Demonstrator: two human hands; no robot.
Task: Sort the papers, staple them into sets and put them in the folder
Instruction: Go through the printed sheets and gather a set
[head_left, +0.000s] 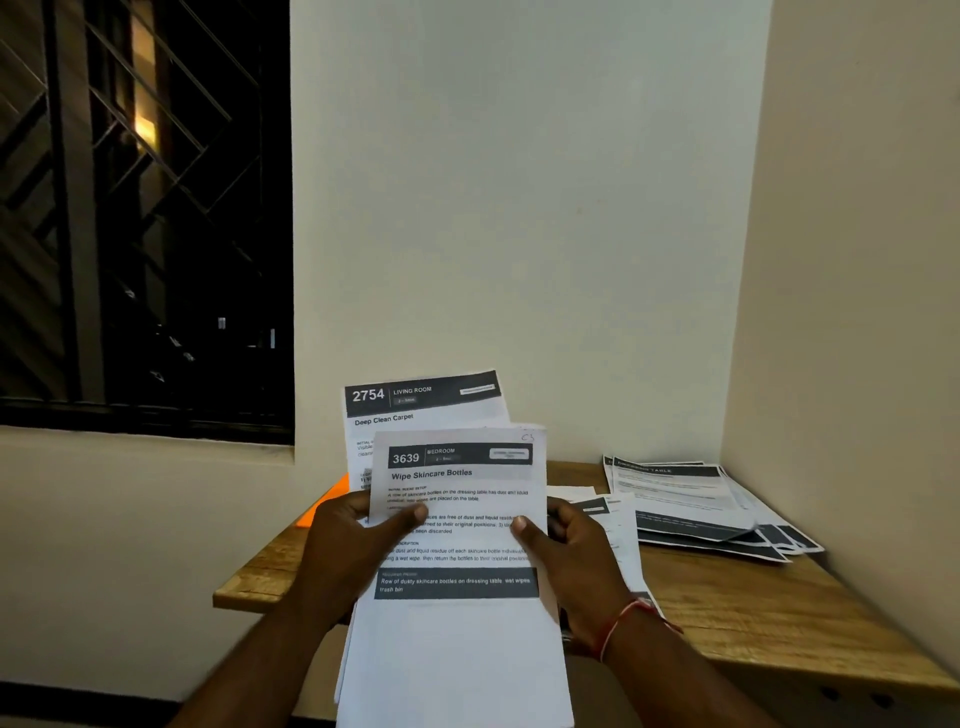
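Note:
I hold a stack of printed white papers (457, 639) upright in front of me over the table's left end. My left hand (353, 551) grips the stack's left edge with its thumb on the front sheet, headed "3639 Bedroom, Wipe Skincare Bottles". My right hand (571, 561) grips the right edge, thumb on the same sheet. A sheet headed "2754 Living Room, Deep Clean Carpet" (423, 402) sticks up behind the front one. An orange folder (324, 501) peeks out on the table behind my left hand. No stapler is in view.
A wooden table (753, 608) stands in the wall corner. A fanned pile of printed sheets (691, 509) lies at its far right, and more sheets (618, 525) lie just right of my right hand. A dark barred window (140, 218) is on the left.

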